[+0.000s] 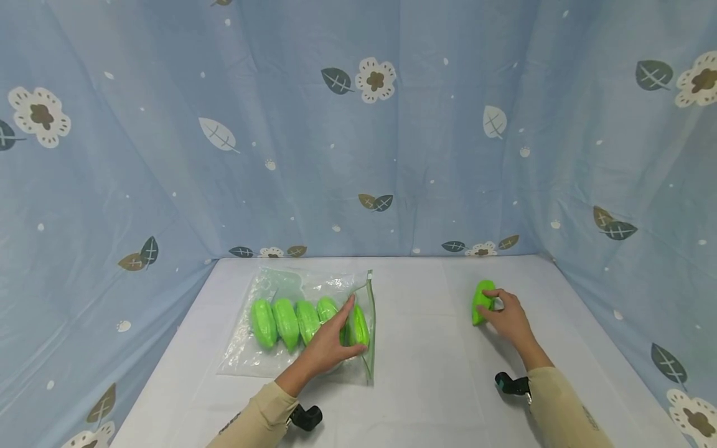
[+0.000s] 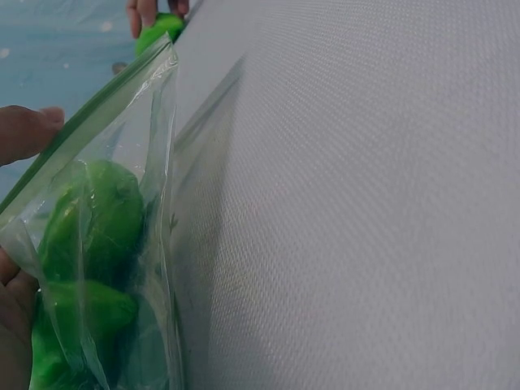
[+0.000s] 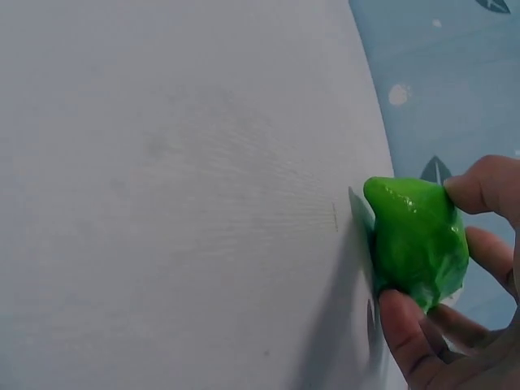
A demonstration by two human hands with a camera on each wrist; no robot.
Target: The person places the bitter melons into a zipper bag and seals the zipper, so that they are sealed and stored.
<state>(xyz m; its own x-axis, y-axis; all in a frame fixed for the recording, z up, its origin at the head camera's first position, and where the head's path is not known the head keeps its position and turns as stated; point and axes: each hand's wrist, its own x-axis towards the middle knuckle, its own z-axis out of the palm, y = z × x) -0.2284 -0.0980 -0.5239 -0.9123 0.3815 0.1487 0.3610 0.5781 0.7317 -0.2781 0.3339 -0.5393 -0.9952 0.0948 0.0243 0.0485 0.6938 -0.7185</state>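
Bright green, elongated, smooth pieces with tapered ends (image 1: 286, 323) lie side by side inside a clear zip bag (image 1: 241, 358); their exact kind cannot be told. My left hand (image 1: 327, 342) reaches over the bag at its mouth. Its thumb and forefinger are spread wide and touch the parted edges beside the green zip strip (image 2: 85, 122). One more green piece (image 3: 414, 236), lumpy and pointed at one end, is gripped between the thumb and fingers of my right hand (image 1: 511, 318). That piece is upright at the table's right side, far from the bag.
White cloth (image 1: 420, 361) covers the table. Blue curtains (image 1: 280, 124) printed with leaves and flowers enclose its back and sides. A black wrist camera (image 1: 306, 418) sits under the left wrist, and another black camera (image 1: 511, 384) is at the right wrist.
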